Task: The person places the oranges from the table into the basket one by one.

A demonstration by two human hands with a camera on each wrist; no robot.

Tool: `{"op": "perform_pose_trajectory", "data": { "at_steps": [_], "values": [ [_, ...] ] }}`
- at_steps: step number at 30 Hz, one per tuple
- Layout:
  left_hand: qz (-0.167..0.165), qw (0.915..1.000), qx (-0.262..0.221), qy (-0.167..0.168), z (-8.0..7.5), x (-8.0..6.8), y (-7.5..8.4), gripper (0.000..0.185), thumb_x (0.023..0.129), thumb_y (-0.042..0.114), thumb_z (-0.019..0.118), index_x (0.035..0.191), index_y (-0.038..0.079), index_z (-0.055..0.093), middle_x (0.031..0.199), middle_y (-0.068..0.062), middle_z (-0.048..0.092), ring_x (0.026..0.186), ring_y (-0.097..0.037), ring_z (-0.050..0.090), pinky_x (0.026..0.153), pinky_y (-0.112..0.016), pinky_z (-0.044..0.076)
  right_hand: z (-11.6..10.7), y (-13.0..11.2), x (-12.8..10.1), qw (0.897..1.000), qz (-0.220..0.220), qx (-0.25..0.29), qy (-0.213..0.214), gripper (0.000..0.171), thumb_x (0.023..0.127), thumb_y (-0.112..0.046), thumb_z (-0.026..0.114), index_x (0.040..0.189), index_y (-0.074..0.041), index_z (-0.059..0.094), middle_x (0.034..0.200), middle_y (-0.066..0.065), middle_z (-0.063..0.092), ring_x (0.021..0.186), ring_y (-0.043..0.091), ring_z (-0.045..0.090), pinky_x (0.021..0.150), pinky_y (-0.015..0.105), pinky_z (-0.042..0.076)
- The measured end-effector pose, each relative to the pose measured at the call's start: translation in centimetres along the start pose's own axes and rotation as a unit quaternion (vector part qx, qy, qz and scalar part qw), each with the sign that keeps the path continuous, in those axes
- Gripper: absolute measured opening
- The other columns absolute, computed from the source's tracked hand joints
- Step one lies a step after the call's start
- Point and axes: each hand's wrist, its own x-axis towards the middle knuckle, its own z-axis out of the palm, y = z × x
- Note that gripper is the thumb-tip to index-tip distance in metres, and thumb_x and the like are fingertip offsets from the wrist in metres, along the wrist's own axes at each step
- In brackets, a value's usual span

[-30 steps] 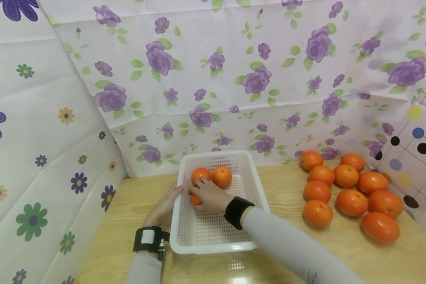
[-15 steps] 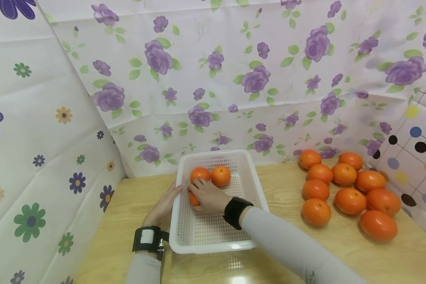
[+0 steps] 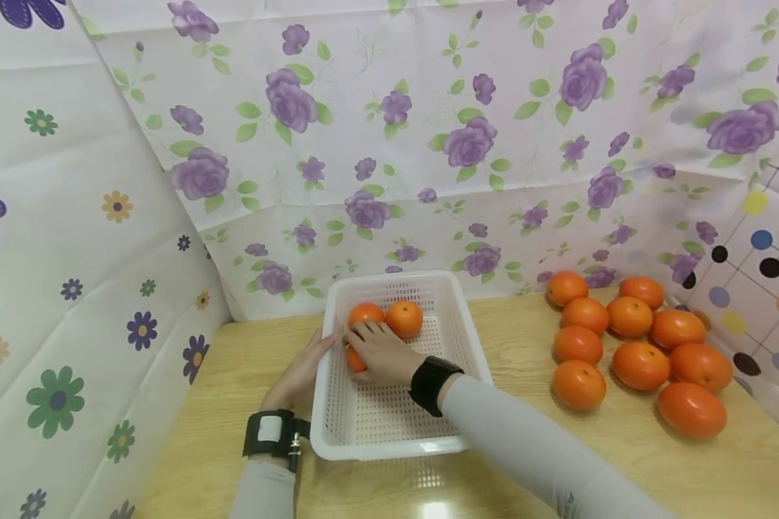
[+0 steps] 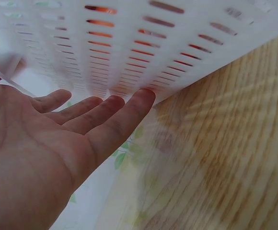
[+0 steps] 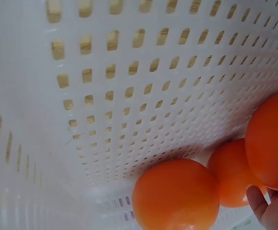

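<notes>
A white perforated plastic basket (image 3: 389, 450) stands on the table with three oranges inside. Two of them, a left orange (image 3: 366, 314) and a right orange (image 3: 405, 318), sit side by side at its far end. My right hand (image 3: 384, 355) is inside the basket, its fingers curled over a third orange (image 3: 357, 359), partly hidden beneath the palm; this held orange (image 5: 273, 141) is at the right edge of the right wrist view. Against the basket's left outer wall rests my left hand (image 3: 301, 375); in the left wrist view its fingers (image 4: 112, 127) extend along the slotted side.
Several loose oranges (image 3: 640, 366) lie grouped on the wooden table (image 3: 519, 346) to the right of the basket. Flower-printed sheeting (image 3: 415, 144) hangs behind the table and at the left; a dotted sheet (image 3: 768, 288) borders the right side.
Both hands and the basket stay nearly where they were. The right hand keeps its hold on the orange; the head view shifts only slightly.
</notes>
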Motion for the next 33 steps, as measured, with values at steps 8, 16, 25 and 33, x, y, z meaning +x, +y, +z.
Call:
{"op": "perform_pose_trajectory", "data": {
  "at_steps": [8,16,25,33],
  "values": [
    [0.002,1.0000,-0.002,-0.003,0.1,-0.1,0.1,0.066,0.111,0.050,0.038,0.168,0.035,0.007,0.169,-0.017,0.023,0.138,-0.049,0.046,0.097,-0.059,0.055,-0.6,0.2,0.0,0.999,0.010,0.043,0.010,0.063,0.093,-0.051,0.075,0.141,-0.019,0.050,0.142,0.003,0.046,0.132,0.024,0.042,0.116,0.042,0.037],
    [0.005,1.0000,0.004,0.001,0.0,0.0,0.2,0.066,0.112,0.048,0.037,0.168,0.033,0.006,0.166,-0.021,0.028,0.130,-0.048,0.054,0.093,-0.058,0.058,-1.6,0.4,0.2,0.997,0.013,0.075,0.033,0.059,0.096,-0.047,0.073,0.142,-0.016,0.052,0.140,0.004,0.048,0.132,0.024,0.042,0.123,0.045,0.029],
    [0.005,1.0000,-0.004,-0.005,0.0,-0.1,0.1,0.063,0.113,0.048,0.035,0.168,0.036,0.006,0.165,-0.022,0.030,0.132,-0.048,0.053,0.094,-0.058,0.058,-2.8,0.6,0.2,0.992,0.040,0.111,0.033,0.057,0.098,-0.046,0.071,0.142,-0.016,0.051,0.145,0.006,0.047,0.135,0.025,0.043,0.122,0.041,0.033],
    [0.013,0.9999,-0.008,-0.005,0.2,0.0,0.1,0.066,0.111,0.050,0.037,0.168,0.034,0.007,0.164,-0.023,0.031,0.131,-0.047,0.054,0.096,-0.059,0.056,-3.6,1.3,0.0,0.986,0.048,0.143,0.076,0.055,0.100,-0.044,0.069,0.143,-0.014,0.050,0.136,0.006,0.050,0.124,0.026,0.047,0.111,0.041,0.044]
  ]
}}
